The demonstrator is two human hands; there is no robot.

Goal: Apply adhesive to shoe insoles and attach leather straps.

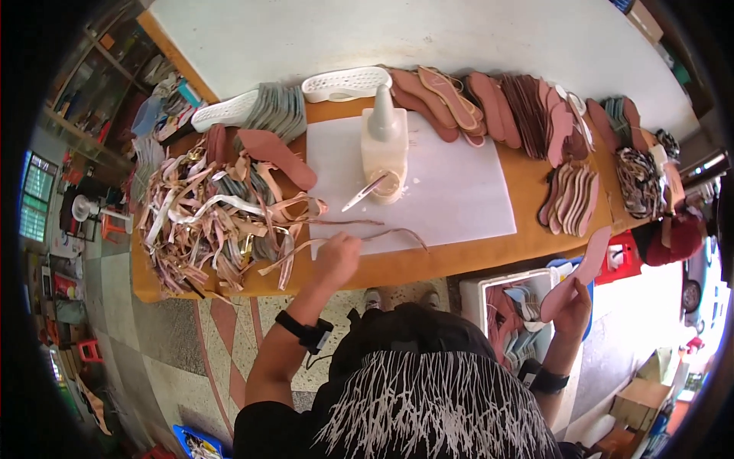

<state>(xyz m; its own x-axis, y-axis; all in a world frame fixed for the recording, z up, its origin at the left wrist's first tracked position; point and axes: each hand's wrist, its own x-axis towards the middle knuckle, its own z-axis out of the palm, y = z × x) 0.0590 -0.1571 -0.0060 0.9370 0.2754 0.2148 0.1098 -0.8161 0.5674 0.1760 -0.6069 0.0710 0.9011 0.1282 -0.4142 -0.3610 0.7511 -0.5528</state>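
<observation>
My left hand [339, 258] is closed over the table's front edge, its fingertips on a long narrow brown strip [396, 232] that trails out to both sides. Another thin strip [348, 222] lies just beyond it. A large tangled heap of beige, white and brown straps [206, 222] fills the table's left end. Held out to the right, past the table edge, my right hand [572, 312] grips a pink insole [585, 268], which stands tilted upward. Centre table, a cream glue container [386, 145] stands on white paper [466, 195], with a white-handled brush [359, 196] resting across its opening.
Pink insoles [524, 115] line the table's back right, with a smaller stack [572, 199] nearer. White soles [346, 84] and grey insoles [277, 111] stand at the back left. Below my right hand, a white bin [472, 302] holds more pieces. Another person [673, 239] is at far right.
</observation>
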